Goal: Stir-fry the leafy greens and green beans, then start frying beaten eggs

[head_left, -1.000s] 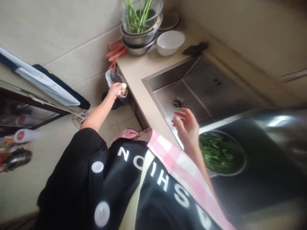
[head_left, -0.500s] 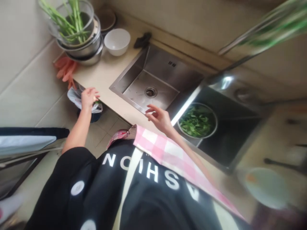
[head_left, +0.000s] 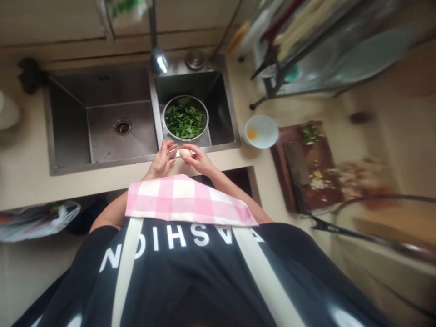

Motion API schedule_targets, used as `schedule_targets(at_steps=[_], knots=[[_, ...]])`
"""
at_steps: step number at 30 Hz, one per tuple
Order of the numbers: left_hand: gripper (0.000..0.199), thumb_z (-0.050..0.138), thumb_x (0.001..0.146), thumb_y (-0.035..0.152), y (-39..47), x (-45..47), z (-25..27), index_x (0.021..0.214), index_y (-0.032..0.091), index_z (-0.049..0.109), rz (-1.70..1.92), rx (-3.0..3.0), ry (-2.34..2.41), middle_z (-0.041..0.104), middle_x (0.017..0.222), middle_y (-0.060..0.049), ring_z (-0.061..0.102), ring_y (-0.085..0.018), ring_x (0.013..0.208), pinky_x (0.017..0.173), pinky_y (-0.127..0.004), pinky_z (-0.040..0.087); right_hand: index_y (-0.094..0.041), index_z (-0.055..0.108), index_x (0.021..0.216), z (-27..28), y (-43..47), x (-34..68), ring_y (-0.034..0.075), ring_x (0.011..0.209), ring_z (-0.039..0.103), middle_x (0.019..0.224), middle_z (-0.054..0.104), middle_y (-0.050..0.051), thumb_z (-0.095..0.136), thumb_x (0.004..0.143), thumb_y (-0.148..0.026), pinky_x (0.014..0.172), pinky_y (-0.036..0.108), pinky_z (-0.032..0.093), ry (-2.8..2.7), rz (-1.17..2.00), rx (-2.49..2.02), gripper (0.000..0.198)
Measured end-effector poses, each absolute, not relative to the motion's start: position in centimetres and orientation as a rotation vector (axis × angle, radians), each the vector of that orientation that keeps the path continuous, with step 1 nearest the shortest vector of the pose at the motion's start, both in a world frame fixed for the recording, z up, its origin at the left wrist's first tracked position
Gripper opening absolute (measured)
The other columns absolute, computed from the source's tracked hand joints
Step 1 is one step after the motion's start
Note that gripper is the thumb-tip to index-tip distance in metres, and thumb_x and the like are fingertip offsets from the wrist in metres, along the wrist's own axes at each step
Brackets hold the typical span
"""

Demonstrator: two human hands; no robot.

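Observation:
Near the front edge of the sink, my right hand (head_left: 200, 161) has its fingers around an egg (head_left: 185, 153). Just left of it, my left hand (head_left: 162, 160) is open with fingers apart and nothing seen in it. A small white strip shows between the hands; I cannot make out what it is. Beyond them a round strainer-like bowl (head_left: 164, 119) of chopped leafy greens (head_left: 185, 119) sits in the right-hand basin. To the right, a pale bowl (head_left: 267, 131) with something yolk-orange inside stands on the counter.
The left basin (head_left: 105, 136) has a drain at its middle. On the right lie a cutting board (head_left: 306, 159) with a cleaver (head_left: 295, 170) and chopped bits, and a pan (head_left: 391, 227). A dish rack (head_left: 306, 91) stands at the back right. A plastic bag (head_left: 51, 222) hangs lower left.
The view has swung right. My left hand has come from beside the plastic bag to near my right hand, and an egg now shows in my right hand.

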State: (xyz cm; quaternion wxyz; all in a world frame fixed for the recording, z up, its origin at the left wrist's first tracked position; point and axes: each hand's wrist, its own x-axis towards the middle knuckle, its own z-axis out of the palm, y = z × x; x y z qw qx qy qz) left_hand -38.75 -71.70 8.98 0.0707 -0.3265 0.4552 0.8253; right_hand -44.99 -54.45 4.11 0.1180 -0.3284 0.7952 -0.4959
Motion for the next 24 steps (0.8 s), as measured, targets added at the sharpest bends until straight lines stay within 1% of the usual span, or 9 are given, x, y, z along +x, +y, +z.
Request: schedule_targets(at_steps=[2, 5, 7, 9, 12, 15, 20, 22, 24], knots=[[0.053, 0.035, 0.098, 0.066, -71.0, -39.5, 9.0, 0.115, 0.024, 0.063, 2.438, -0.934, 1.529, 0.066, 0.135, -0.010, 0.060, -0.025, 0.128, 0.099, -0.040, 0.049, -0.015, 0.061, 0.126, 2.9, -49.9, -44.8, 0.024, 0.106, 0.063, 0.118, 0.063, 0.016, 0.045, 0.098, -0.052, 0.095, 0.042, 0.054, 2.638, -1.402, -0.807, 0.049], [0.057, 0.039, 0.095, 0.071, -70.3, -40.5, 9.8, 0.111, 0.023, 0.066, 2.447, -0.748, 1.695, 0.069, 0.128, -0.012, 0.063, -0.026, 0.124, 0.097, -0.039, 0.049, -0.011, 0.059, 0.132, 1.5, -45.2, -44.5, 0.030, 0.127, 0.055, 0.132, 0.059, 0.023, 0.040, 0.101, -0.047, 0.104, 0.047, 0.050, 2.982, -1.101, -0.689, 0.052], [0.060, 0.044, 0.091, 0.074, -69.9, -41.3, 10.5, 0.108, 0.022, 0.068, 2.436, -0.680, 1.757, 0.072, 0.123, -0.013, 0.066, -0.026, 0.119, 0.095, -0.038, 0.050, -0.008, 0.059, 0.133, 0.9, -43.6, -44.3, 0.033, 0.127, 0.056, 0.135, 0.058, 0.025, 0.038, 0.101, -0.045, 0.101, 0.048, 0.051, 3.008, -0.868, -0.714, 0.053], [0.062, 0.048, 0.088, 0.076, -69.4, -42.0, 11.1, 0.105, 0.020, 0.069, 2.408, -0.648, 1.804, 0.074, 0.118, -0.013, 0.068, -0.026, 0.114, 0.093, -0.037, 0.051, -0.007, 0.060, 0.133, 0.5, -43.1, -44.3, 0.033, 0.125, 0.058, 0.134, 0.059, 0.025, 0.038, 0.102, -0.042, 0.100, 0.049, 0.052, 2.986, -0.740, -0.772, 0.052], [0.064, 0.054, 0.084, 0.077, -68.4, -42.9, 11.7, 0.102, 0.019, 0.070, 2.354, -0.594, 1.869, 0.075, 0.113, -0.013, 0.070, -0.025, 0.108, 0.090, -0.035, 0.053, -0.008, 0.060, 0.135, 0.5, -43.2, -44.2, 0.031, 0.125, 0.058, 0.135, 0.059, 0.024, 0.040, 0.102, -0.034, 0.104, 0.047, 0.050, 2.990, -0.704, -0.795, 0.047], [0.063, 0.056, 0.082, 0.077, -67.4, -43.6, 11.7, 0.101, 0.018, 0.070, 2.305, -0.558, 1.910, 0.076, 0.109, -0.013, 0.072, -0.024, 0.102, 0.085, -0.034, 0.054, -0.008, 0.062, 0.134, 0.8, -43.3, -44.3, 0.030, 0.122, 0.060, 0.136, 0.059, 0.024, 0.044, 0.101, -0.031, 0.101, 0.046, 0.051, 2.946, -0.692, -0.812, 0.044], [0.049, 0.066, 0.084, 0.064, -65.5, -44.8, 12.1, 0.102, 0.019, 0.071, 2.208, -0.421, 2.006, 0.076, 0.105, -0.010, 0.072, -0.019, 0.091, 0.078, -0.029, 0.055, -0.010, 0.063, 0.131, 1.4, -42.9, -44.6, 0.028, 0.121, 0.060, 0.137, 0.059, 0.022, 0.048, 0.099, -0.028, 0.102, 0.043, 0.051, 2.868, -0.894, -0.797, 0.040], [0.043, 0.069, 0.084, 0.057, -64.5, -45.8, 12.5, 0.103, 0.019, 0.071, 2.150, -0.336, 2.063, 0.076, 0.104, -0.010, 0.071, -0.018, 0.085, 0.075, -0.028, 0.056, -0.011, 0.063, 0.128, 2.0, -42.5, -45.1, 0.027, 0.118, 0.061, 0.132, 0.061, 0.020, 0.052, 0.097, -0.031, 0.100, 0.042, 0.052, 2.773, -1.150, -0.719, 0.038], [0.039, 0.071, 0.083, 0.050, -63.2, -47.3, 13.0, 0.104, 0.018, 0.071, 2.076, -0.182, 2.112, 0.076, 0.102, -0.010, 0.070, -0.017, 0.080, 0.072, -0.029, 0.056, -0.013, 0.061, 0.128, 3.1, -41.8, -46.2, 0.023, 0.108, 0.063, 0.125, 0.064, 0.017, 0.055, 0.096, -0.041, 0.093, 0.038, 0.054, 2.577, -1.547, -0.512, 0.043]])
